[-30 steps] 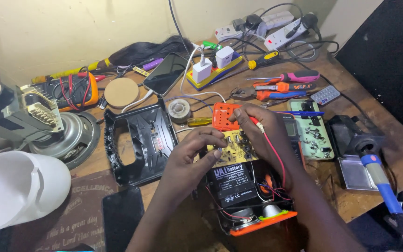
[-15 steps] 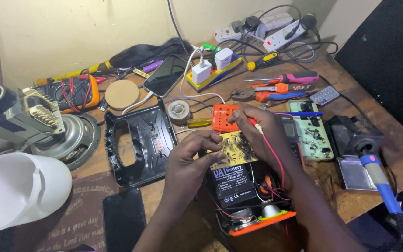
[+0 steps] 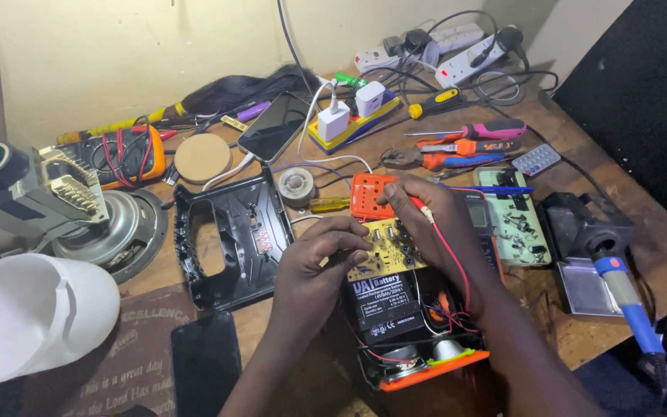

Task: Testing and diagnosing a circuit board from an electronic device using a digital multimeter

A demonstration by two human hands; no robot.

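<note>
Nearest, black battery sits in the opened orange device; above it left hand pinches yellow circuit board, right hand clamps a red probe (slip risks shorting board contacts).

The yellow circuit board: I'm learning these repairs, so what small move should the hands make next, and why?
Probably steady the yellow circuit board with the left hand and press the red probe in the right hand onto a contact. Both hands already rest on the board, above the black battery, with the probe tip near its top edge.
</note>
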